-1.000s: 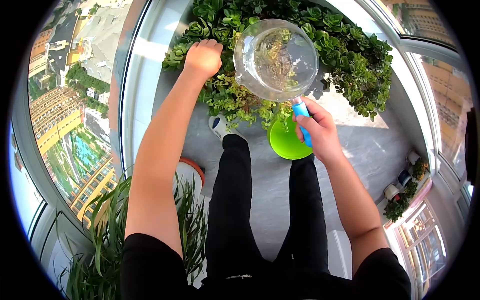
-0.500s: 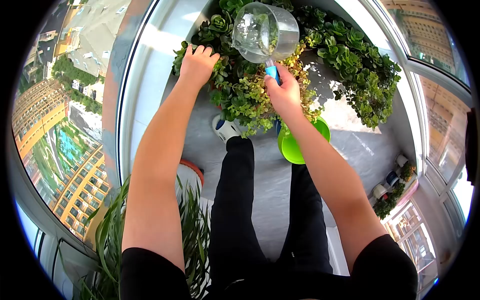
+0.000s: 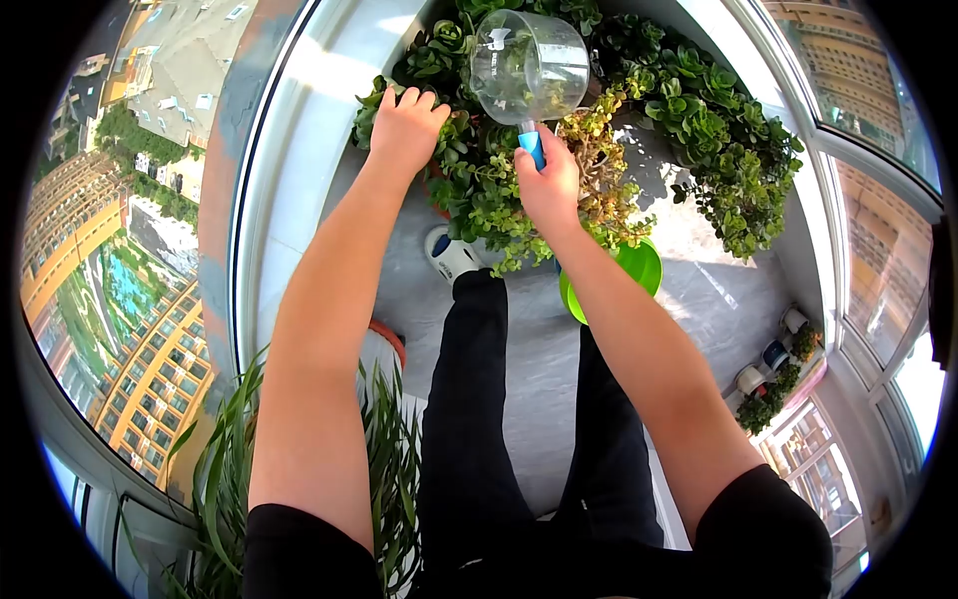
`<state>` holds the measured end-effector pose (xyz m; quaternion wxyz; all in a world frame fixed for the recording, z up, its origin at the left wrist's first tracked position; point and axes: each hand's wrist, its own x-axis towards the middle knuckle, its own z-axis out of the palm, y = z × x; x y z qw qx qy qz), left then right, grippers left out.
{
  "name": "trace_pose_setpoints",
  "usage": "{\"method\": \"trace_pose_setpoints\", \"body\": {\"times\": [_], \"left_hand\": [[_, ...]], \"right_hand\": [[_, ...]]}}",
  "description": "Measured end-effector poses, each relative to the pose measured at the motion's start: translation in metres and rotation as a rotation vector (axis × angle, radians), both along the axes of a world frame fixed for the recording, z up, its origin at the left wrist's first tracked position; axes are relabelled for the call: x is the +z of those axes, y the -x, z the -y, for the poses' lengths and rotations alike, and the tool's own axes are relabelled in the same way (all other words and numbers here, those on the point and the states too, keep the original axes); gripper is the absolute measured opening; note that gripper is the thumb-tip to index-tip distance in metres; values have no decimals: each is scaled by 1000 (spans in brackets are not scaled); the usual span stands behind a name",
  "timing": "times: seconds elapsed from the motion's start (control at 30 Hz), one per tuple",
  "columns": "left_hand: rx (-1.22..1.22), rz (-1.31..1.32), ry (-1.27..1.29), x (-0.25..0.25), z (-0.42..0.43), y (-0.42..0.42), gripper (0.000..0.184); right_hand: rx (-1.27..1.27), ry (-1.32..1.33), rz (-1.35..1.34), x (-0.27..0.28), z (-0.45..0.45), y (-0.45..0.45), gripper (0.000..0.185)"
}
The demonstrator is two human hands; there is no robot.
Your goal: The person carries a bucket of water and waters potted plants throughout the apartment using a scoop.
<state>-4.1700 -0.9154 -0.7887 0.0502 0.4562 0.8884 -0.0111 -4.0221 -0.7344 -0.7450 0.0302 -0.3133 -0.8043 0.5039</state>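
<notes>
My right hand [image 3: 550,188] is closed round the blue handle of a clear plastic water scoop [image 3: 529,68], its bowl held over the potted plants. Just below that hand is a small-leaved yellow-green succulent [image 3: 504,215]. My left hand [image 3: 407,130] rests at the window side of a dark green succulent [image 3: 444,50], fingers curled over its leaves; the fingertips are hidden. Whether any water is in the scoop I cannot tell. A bright green bucket [image 3: 639,268] stands on the floor, partly behind my right forearm.
More succulents [image 3: 714,120] spread along the far right side. A long-leaved plant [image 3: 225,479] and a pot with an orange rim [image 3: 391,337] are at the lower left. Small pots [image 3: 750,379] line the right wall. Window frames [image 3: 264,200] border both sides.
The scoop has turned slightly and shifted a little left with my right hand. My left hand has moved slightly right and stays on the leaves. The view has shifted a little.
</notes>
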Motion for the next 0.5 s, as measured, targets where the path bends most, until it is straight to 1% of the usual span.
{"method": "trace_pose_setpoints", "body": {"times": [0.07, 0.13, 0.17, 0.2, 0.27, 0.3, 0.37, 0.4, 0.47, 0.5], "left_hand": [[2, -1, 19, -1, 0, -3, 35], [1, -40, -33, 1, -1, -6, 23], [3, -21, 23, 2, -1, -7, 27], [4, -21, 23, 1, -1, -7, 27], [47, -25, -7, -2, -2, -8, 46], [50, -27, -9, 0, -5, -9, 46], [174, -2, 37, 2, -15, -13, 55], [190, -7, 73, -6, -19, -14, 59], [234, 60, 221, 10, -35, -19, 58], [241, 84, 254, 10, -40, -22, 60]], "right_hand": [[2, 20, -2, 0, 3, 3, 38], [5, 42, -4, 1, 8, 5, 37], [-8, 20, -14, 2, 12, 5, 37], [-21, -3, -22, 1, 14, 3, 37], [-15, -48, -47, -4, 19, 0, 38], [-10, -94, -72, -4, 21, 1, 39], [-10, -96, -75, -2, 22, 0, 40], [-11, -95, -76, -1, 24, 0, 41], [-5, -133, -101, -3, 26, 1, 41], [-4, -174, -125, -1, 26, 3, 41]]}}
